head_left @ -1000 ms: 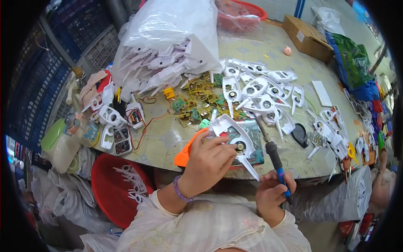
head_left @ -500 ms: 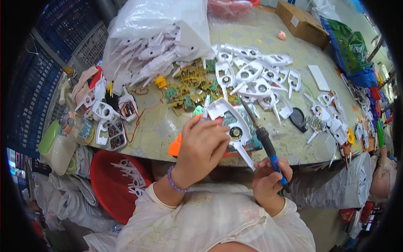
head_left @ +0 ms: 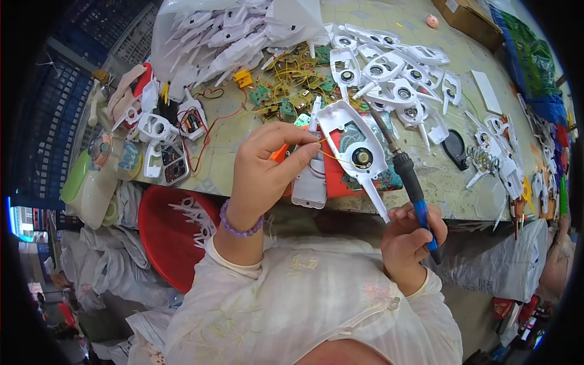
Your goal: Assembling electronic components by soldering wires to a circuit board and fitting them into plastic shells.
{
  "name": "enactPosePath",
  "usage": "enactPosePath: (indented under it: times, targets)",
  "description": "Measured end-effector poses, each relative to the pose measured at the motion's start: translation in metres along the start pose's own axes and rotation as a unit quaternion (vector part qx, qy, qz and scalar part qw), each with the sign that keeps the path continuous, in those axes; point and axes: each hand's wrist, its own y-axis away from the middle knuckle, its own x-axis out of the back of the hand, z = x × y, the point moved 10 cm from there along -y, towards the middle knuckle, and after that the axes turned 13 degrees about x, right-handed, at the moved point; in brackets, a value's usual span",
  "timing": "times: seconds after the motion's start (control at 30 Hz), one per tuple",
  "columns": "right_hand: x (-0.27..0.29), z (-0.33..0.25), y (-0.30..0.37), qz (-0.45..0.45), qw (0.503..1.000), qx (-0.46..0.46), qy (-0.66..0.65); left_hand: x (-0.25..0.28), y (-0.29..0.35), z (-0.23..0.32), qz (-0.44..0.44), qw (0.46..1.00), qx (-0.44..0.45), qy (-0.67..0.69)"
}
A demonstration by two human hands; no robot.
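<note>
My left hand [head_left: 267,167] is closed in a pinch on a thin yellow wire [head_left: 340,159], which runs over to the white plastic housing [head_left: 348,131]. That housing is paddle-shaped, with a round speaker [head_left: 362,157] set in it and a narrow handle toward me. Wrapped in my right hand [head_left: 413,234] is a soldering iron [head_left: 409,176] with a black and blue grip, its metal tip slanting up and away beside the housing. The handle's end meets my right fingertips. Beneath the housing lie a red and teal patterned pad [head_left: 331,177] and a pale plastic case [head_left: 309,188].
Behind are a pile of green circuit boards with yellow wires [head_left: 292,85] and a heap of white housings [head_left: 404,91]. A clear bag of white parts [head_left: 237,30] stands back left. A red basin [head_left: 164,243] sits below the table edge. Coiled solder wire [head_left: 482,159] lies right.
My left hand has drawn back left from over the housing, and the yellow wire now shows in its pinch. The view has shifted; my right hand still holds the soldering iron.
</note>
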Motion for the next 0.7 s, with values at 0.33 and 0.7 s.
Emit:
enactPosePath:
  times: [0.33, 0.7]
  targets:
    - [0.0, 0.0, 0.001, 0.014, 1.0, -0.005, 0.013, 0.004, 0.002, 0.004, -0.004, 0.999, -0.016, -0.044]
    - [0.009, 0.002, 0.007, 0.032, 0.999, -0.015, 0.028, 0.004, 0.007, 0.023, 0.044, 0.987, -0.106, -0.113]
